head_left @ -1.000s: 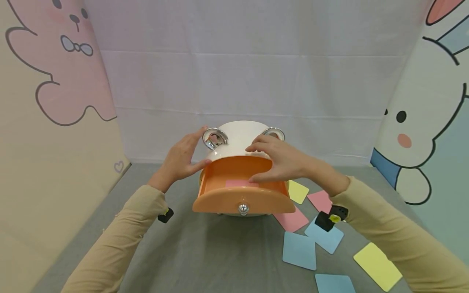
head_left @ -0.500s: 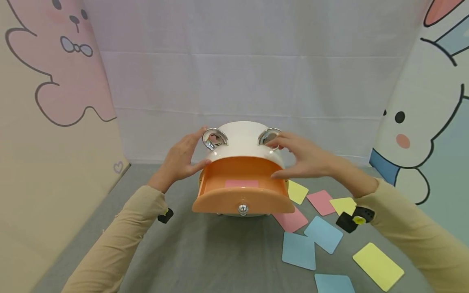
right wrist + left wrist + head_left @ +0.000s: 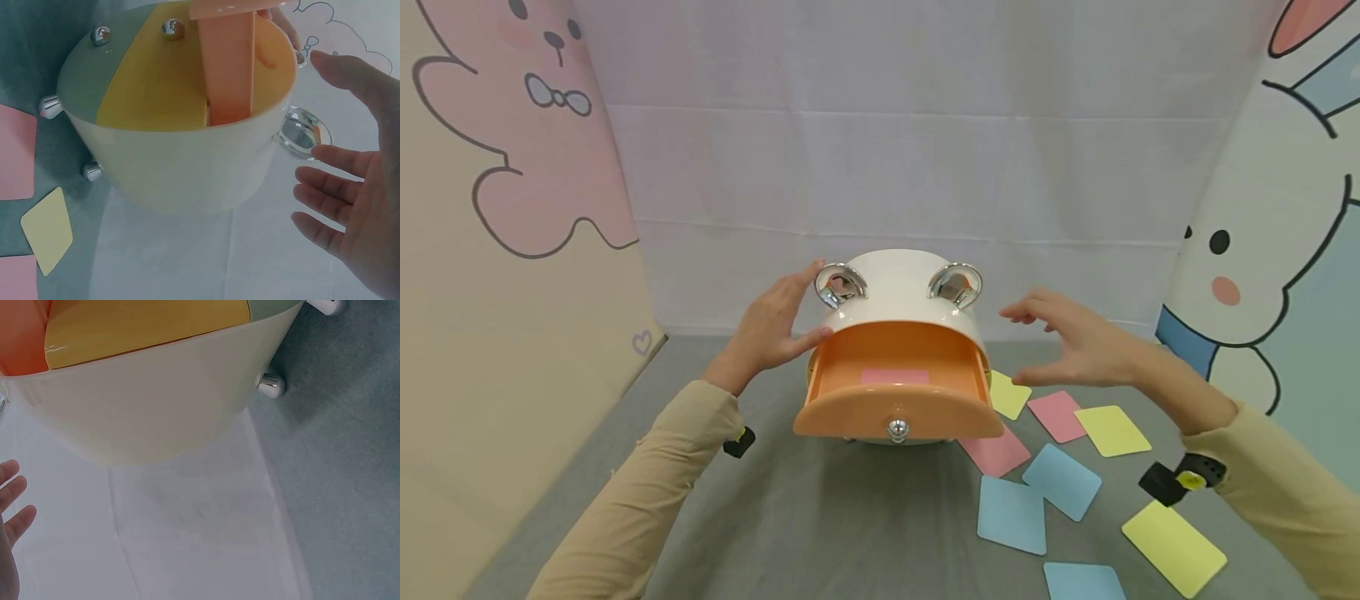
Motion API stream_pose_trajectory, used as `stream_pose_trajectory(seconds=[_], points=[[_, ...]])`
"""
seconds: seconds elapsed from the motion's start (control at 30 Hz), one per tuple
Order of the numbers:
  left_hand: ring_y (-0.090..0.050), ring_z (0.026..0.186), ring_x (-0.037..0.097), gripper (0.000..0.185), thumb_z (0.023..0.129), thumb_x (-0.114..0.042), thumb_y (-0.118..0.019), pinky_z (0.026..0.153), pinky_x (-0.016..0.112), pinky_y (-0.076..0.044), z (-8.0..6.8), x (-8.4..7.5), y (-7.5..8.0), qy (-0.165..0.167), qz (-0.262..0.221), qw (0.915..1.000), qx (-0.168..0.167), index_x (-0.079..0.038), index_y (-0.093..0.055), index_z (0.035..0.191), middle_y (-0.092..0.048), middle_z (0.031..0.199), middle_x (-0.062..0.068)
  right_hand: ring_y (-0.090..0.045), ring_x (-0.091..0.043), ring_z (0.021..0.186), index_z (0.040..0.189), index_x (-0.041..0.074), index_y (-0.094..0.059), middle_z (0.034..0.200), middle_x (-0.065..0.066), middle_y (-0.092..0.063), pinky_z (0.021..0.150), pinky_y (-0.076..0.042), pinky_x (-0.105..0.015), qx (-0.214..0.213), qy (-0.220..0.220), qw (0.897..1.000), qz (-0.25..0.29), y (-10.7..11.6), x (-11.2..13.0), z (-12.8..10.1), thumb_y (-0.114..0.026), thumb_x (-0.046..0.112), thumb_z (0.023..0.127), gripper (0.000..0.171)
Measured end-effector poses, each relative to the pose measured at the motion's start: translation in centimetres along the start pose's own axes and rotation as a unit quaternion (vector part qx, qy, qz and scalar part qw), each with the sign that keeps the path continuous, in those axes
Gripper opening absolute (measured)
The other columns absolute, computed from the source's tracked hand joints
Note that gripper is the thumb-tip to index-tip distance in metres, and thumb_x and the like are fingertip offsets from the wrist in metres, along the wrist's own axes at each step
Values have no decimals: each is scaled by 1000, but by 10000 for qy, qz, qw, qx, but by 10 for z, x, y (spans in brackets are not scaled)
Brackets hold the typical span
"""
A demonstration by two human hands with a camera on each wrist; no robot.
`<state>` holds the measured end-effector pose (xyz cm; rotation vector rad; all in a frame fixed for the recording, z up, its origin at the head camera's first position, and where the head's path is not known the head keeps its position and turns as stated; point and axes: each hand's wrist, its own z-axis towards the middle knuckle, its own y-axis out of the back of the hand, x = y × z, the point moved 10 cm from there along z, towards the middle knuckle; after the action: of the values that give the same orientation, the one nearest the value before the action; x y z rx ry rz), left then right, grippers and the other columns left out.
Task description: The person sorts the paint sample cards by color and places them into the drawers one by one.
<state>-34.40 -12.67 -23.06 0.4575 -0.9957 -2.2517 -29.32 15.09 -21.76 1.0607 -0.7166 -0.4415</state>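
A white rounded drawer box (image 3: 898, 283) with two silver ear-like rings stands on the grey cloth. Its top orange drawer (image 3: 898, 408) is pulled out and has a round silver knob. Inside lies a pink card (image 3: 895, 377). My left hand (image 3: 771, 321) is at the box's left side, thumb by the front rim and fingers spread near the silver ring. Right of the box, my right hand (image 3: 1075, 342) hovers with nothing in it, fingers loosely extended and thumb apart. In the right wrist view, yellow and green drawer fronts (image 3: 153, 81) show beside the orange one.
Yellow, pink and blue cards lie scattered to the right of the box, including a blue card (image 3: 1011, 514) and a yellow card (image 3: 1175, 548). A white cloth (image 3: 910, 167) hangs behind. Cartoon-printed panels (image 3: 1247, 250) stand at both sides.
My right hand has moved from over the open drawer to the right, away from the box. My left hand and the drawer have stayed in place.
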Motion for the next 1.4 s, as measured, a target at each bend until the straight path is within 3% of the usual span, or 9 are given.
stream_pose_trajectory(seconds=[0.27, 0.53, 0.67, 0.83, 1.0, 1.2, 1.4], points=[[-47, 111, 32, 87, 82, -70, -32, 88, 50, -41, 1, -1, 0, -16, 3, 10000, -4, -12, -21, 145, -43, 135, 13, -46, -21, 101, 120, 7, -52, 113, -5, -53, 78, -46, -48, 116, -483, 9988, 9, -21, -36, -26, -77, 36, 66, 67], [-47, 112, 33, 87, 82, -70, -32, 87, 51, -41, 0, -1, 0, -43, 30, 10000, -26, -12, -21, 145, -43, 135, 14, -49, -29, 107, 123, 6, -51, 120, -9, -53, 81, -45, -52, 955, -1100, 9892, 134, -91, -77, -44, -78, 37, 65, 71], [-46, 113, 34, 86, 83, -70, -32, 89, 51, -40, 0, -1, 0, -64, -6, 10000, -26, -12, -21, 145, -42, 136, 14, -50, -32, 106, 123, 4, -51, 119, -12, -53, 81, -45, -51, 1190, -1064, 9865, 371, -122, -85, -48, -80, 34, 62, 73], [-46, 112, 33, 86, 83, -70, -33, 88, 51, -41, 0, -1, 0, -92, -30, 9999, -47, -11, -21, 145, -42, 136, 14, -49, -35, 106, 124, 0, -50, 121, -16, -52, 82, -45, -51, 1266, -820, 9871, 534, -145, -89, -50, -82, 29, 62, 76], [-47, 111, 33, 86, 83, -69, -33, 86, 50, -42, 0, 0, 0, -94, -10, 9999, -75, -11, -21, 145, -43, 135, 13, -47, -37, 110, 128, -2, -46, 127, -18, -48, 86, -43, -54, 1327, -739, 9870, 531, -161, -93, -50, -82, 25, 61, 80], [-47, 111, 32, 85, 84, -68, -33, 87, 50, -41, 0, -1, 0, -60, -61, 9999, -118, -10, -22, 145, -42, 136, 13, -48, -27, 105, 123, 2, -51, 122, -10, -50, 87, -45, -47, 1388, -506, 9883, 392, -177, -93, -47, -82, 23, 60, 74], [-46, 113, 32, 85, 84, -68, -33, 87, 50, -41, -1, -1, 1, -62, -89, 9999, -70, -8, -23, 144, -40, 138, 12, -43, -27, 107, 122, 0, -50, 124, -11, -45, 90, -41, -49, 1680, -544, 9823, 623, -189, -99, -45, -83, 24, 57, 76]])
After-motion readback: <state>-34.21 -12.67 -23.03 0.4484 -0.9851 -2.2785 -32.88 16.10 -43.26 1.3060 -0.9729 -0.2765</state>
